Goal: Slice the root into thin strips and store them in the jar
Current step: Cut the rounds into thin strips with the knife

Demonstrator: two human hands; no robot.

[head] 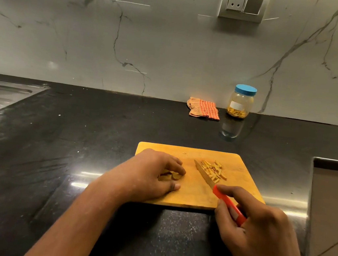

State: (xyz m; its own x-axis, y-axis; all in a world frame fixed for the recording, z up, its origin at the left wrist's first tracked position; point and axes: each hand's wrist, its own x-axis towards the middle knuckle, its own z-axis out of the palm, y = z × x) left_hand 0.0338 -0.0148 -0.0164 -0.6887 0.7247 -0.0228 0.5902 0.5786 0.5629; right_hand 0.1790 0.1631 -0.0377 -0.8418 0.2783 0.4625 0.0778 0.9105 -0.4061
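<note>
We're mid-task here, and the cutting board (187, 195) tells the story. On its right half sits a loose pile of strips (212, 169), cut thin but not yet stored. On its left half, the left hand (150, 174) has its fingers curled over the uncut root pieces (174, 175), pinning them to the wood. Well beyond the board's far right corner stands the jar (240, 102), blue lid (245, 90) on, with a shallow layer of strips already at the bottom. So we judge 1 batch stored, 1 waiting, and the stub left to slice.

The right hand (257, 228) grips the red handle of the knife (205, 175) over the board's near right corner. The knife's long axis runs diagonally, tip pointing away and leftward towards the board's middle, blade lying along the pile's left side. Most strips lie roughly along that same diagonal. Which way the root's own long axis runs, we cannot tell; the fingers cover too much.

Beyond the board's far edge, left of the jar, a checked cloth (204, 108) lies on the dark desk (100, 130).
</note>
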